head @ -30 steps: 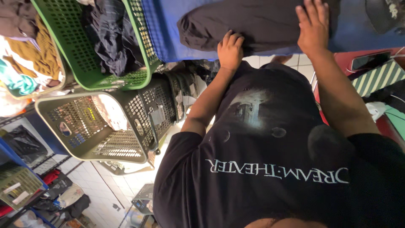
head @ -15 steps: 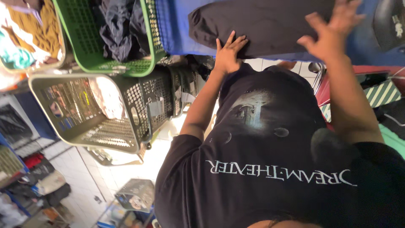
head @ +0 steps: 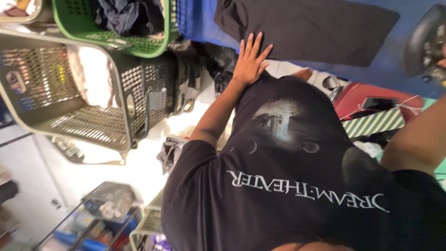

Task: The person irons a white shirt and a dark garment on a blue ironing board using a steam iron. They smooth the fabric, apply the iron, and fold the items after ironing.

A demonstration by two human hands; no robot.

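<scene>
on blue surface (head: 200, 23): left hand (head: 249, 60) flat, fingers spread, on black garment (head: 306, 28); right hand unseen.

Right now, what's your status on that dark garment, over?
Left hand open, fingers spread on dark garment. Right hand out of view. Garment flat on blue surface. Green basket off to the left, not touching.

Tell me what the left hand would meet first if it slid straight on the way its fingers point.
The left hand lies flat with fingers spread at the near edge of the dark garment spread on the blue surface. Going straight on, it would probably slide further onto that garment first; depth is hard to judge.
</scene>
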